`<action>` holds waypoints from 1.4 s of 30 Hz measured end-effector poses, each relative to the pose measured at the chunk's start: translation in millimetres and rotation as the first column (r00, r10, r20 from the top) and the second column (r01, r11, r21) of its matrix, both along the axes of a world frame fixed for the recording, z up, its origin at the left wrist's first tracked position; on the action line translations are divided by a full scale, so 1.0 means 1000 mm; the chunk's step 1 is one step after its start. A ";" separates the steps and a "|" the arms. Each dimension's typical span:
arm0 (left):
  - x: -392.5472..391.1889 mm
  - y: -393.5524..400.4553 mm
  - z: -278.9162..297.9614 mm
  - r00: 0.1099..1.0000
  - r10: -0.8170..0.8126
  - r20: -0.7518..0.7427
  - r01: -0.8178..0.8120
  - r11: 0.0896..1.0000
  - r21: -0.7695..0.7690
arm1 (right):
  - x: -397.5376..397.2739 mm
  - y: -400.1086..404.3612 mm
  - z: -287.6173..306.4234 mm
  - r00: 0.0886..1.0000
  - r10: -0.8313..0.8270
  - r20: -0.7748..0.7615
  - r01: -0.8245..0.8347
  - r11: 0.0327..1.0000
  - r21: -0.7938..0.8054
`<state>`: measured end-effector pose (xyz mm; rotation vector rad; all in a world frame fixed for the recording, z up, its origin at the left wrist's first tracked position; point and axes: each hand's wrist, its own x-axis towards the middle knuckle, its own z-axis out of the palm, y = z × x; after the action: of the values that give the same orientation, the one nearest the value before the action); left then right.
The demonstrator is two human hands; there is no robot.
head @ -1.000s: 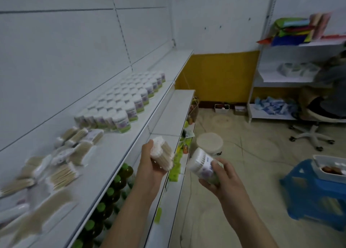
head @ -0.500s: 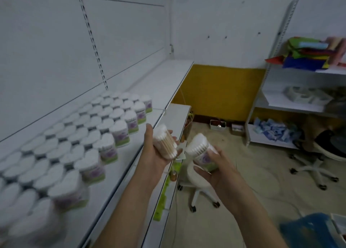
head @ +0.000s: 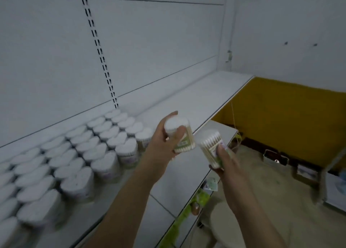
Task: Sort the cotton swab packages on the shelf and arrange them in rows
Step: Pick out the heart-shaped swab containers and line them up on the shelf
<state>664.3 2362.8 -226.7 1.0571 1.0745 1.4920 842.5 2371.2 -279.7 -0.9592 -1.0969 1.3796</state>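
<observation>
Just right of the rows of packages [head: 97, 154] on the shelf [head: 196, 101], the left hand [head: 161, 150] gripped one tilted pack [head: 180, 133], nearer the row's end; the right hand [head: 227, 165] clasped another pack [head: 212, 146] farther out

No legible text. Green label on cotton swab package [head: 184, 143] in left hand [head: 162, 148] and purple-green label on package [head: 215, 150] in right hand [head: 227, 165], both blurred beyond reading.
</observation>
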 end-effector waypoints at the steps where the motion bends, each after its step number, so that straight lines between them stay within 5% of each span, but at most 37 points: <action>1: 0.002 0.011 0.009 0.996 0.053 -0.077 -0.051 0.998 0.022 | 0.004 0.018 0.002 0.999 0.012 0.029 -0.012 1.000 0.012; 6: -0.008 0.060 0.049 0.874 0.271 -0.404 -0.259 0.962 0.085 | 0.000 0.099 0.005 0.979 0.202 -0.001 -0.201 0.979 0.042; 10: -0.034 0.097 0.059 0.590 0.274 -0.760 -0.312 0.945 0.099 | -0.017 0.133 -0.004 0.945 0.324 0.035 -0.326 0.944 0.048; 13: -0.064 0.125 0.053 0.295 0.206 -0.933 -0.314 0.943 0.109 | -0.035 0.151 -0.003 0.931 0.330 0.158 -0.351 0.927 0.131; 19: -0.123 0.164 0.024 -0.025 -0.052 -0.998 -0.376 0.926 -0.039 | -0.085 0.190 -0.016 0.842 0.183 0.507 -0.381 0.868 0.319; 23: -0.146 0.186 0.019 -0.272 -0.133 -0.953 -0.376 0.926 -0.022 | -0.120 0.210 -0.016 0.642 0.102 0.760 -0.510 0.797 0.324; 26: -0.157 0.188 0.024 -0.279 -0.174 -0.944 -0.343 0.937 -0.071 | -0.139 0.217 -0.015 0.555 0.077 0.828 -0.540 0.791 0.289; 33: -0.201 0.167 0.036 -0.143 -0.213 -0.967 0.077 0.971 -0.225 | -0.168 0.225 -0.009 0.505 0.104 0.857 -0.614 0.741 0.272; 42: -0.224 0.181 0.042 -0.299 -0.253 -0.920 -0.026 0.966 -0.258 | -0.199 0.230 -0.015 0.496 0.052 0.867 -0.658 0.674 0.336</action>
<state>440.8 2543.3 -184.4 2.3001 2.0378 -0.2292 643.5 2600.9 -294.5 -0.8218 -2.4626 0.6748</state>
